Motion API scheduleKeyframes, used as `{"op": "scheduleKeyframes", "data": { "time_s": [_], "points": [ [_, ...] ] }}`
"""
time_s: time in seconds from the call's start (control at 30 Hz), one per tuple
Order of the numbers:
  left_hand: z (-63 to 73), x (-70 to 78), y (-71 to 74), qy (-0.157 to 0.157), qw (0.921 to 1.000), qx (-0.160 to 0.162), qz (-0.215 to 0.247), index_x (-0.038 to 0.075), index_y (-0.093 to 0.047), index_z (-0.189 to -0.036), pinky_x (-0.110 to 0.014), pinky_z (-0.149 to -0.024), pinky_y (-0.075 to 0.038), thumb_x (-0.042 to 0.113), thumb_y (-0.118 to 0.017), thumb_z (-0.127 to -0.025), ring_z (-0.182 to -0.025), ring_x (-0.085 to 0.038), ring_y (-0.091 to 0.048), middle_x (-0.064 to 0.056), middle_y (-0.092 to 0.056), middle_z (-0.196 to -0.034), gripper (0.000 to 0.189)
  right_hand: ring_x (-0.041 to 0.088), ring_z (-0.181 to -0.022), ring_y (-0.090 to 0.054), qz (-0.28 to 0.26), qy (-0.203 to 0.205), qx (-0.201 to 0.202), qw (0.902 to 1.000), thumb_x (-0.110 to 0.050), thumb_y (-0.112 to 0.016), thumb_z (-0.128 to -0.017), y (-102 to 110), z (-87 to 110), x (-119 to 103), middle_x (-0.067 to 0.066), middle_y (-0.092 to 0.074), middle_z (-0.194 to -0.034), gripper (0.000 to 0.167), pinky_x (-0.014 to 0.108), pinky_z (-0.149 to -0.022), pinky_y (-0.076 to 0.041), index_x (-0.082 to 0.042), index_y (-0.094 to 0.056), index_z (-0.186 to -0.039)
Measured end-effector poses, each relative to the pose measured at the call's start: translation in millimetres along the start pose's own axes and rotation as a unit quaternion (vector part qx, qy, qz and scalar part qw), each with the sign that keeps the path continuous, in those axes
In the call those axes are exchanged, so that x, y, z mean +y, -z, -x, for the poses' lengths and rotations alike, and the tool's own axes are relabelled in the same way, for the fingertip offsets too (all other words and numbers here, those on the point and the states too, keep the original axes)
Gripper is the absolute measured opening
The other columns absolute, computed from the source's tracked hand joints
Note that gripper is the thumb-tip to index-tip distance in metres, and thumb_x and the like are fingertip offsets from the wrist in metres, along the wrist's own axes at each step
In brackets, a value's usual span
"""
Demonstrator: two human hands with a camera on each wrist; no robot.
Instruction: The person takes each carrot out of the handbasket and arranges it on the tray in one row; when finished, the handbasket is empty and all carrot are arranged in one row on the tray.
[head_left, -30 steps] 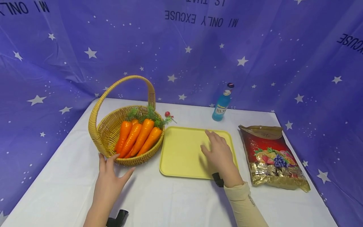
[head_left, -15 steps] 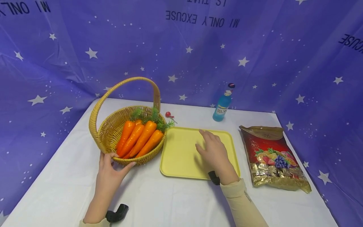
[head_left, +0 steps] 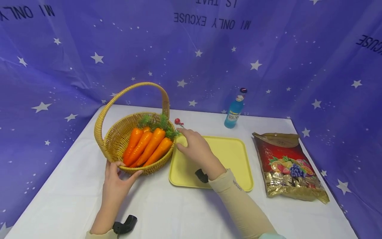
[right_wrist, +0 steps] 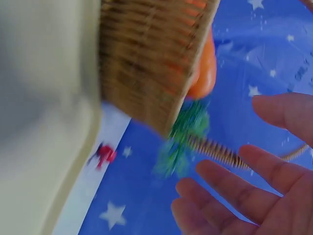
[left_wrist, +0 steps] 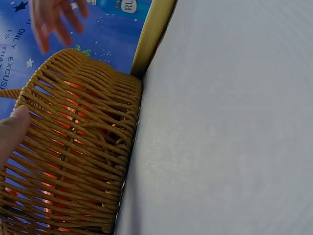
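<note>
A woven wicker basket (head_left: 114,146) with a tall arched handle stands left of centre in the head view. Inside lie several orange carrots (head_left: 140,147) with green leafy tops. My left hand (head_left: 114,182) holds the basket's near rim; its thumb shows against the wickerwork in the left wrist view. My right hand (head_left: 195,146), fingers extended and spread, is above the left part of a yellow tray (head_left: 229,156), close to the basket's right side. The right wrist view shows nothing between those fingers (right_wrist: 244,196), with carrot leaves (right_wrist: 188,129) just beyond.
Behind the tray lies a red lollipop (head_left: 177,121). A blue bottle (head_left: 233,114) stands at the back, and a red and gold candy bag (head_left: 289,166) lies on the right. A starry purple cloth (head_left: 191,66) hangs behind the white-covered table (head_left: 167,212).
My left hand has closed on the basket rim, and the basket has shifted slightly right. My right hand has moved left across the tray, towards the basket.
</note>
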State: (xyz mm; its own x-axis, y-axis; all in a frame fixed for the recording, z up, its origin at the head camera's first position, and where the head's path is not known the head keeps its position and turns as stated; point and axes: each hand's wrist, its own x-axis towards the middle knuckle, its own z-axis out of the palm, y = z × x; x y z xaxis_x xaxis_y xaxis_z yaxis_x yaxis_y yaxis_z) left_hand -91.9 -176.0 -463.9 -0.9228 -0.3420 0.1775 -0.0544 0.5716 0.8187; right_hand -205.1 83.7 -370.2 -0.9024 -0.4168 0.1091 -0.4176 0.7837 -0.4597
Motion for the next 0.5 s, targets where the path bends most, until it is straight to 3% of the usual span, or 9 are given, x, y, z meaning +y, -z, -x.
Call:
{"op": "scheduleKeyframes", "data": {
  "time_s": [0.3,0.5],
  "points": [
    [0.9,-0.4,-4.8,-0.012,0.9998,0.011,-0.014,0.007,-0.039,-0.107,-0.058,-0.095,-0.042,0.035,-0.084,-0.075,-0.124,-0.044,-0.043,-0.019,-0.008,-0.158,0.063,0.026,-0.125,-0.050,0.054,0.040,-0.021,0.9975,-0.038,-0.062,-0.094,-11,-34.8,-35,0.002,-0.057,-0.134,0.052,0.041,-0.105,-0.038,-0.019,-0.050,-0.140],
    [1.6,-0.3,-3.2,-0.010,0.9998,0.011,-0.015,0.007,-0.039,-0.108,-0.058,-0.095,-0.042,0.036,-0.084,-0.075,-0.126,-0.044,-0.041,-0.018,-0.006,-0.159,0.063,0.024,-0.113,-0.058,0.044,0.026,-0.032,0.9982,-0.039,-0.062,-0.093,-27,-52.3,-41,0.003,-0.064,-0.124,0.049,0.037,-0.096,-0.046,-0.019,-0.053,-0.138]
  ]
}}
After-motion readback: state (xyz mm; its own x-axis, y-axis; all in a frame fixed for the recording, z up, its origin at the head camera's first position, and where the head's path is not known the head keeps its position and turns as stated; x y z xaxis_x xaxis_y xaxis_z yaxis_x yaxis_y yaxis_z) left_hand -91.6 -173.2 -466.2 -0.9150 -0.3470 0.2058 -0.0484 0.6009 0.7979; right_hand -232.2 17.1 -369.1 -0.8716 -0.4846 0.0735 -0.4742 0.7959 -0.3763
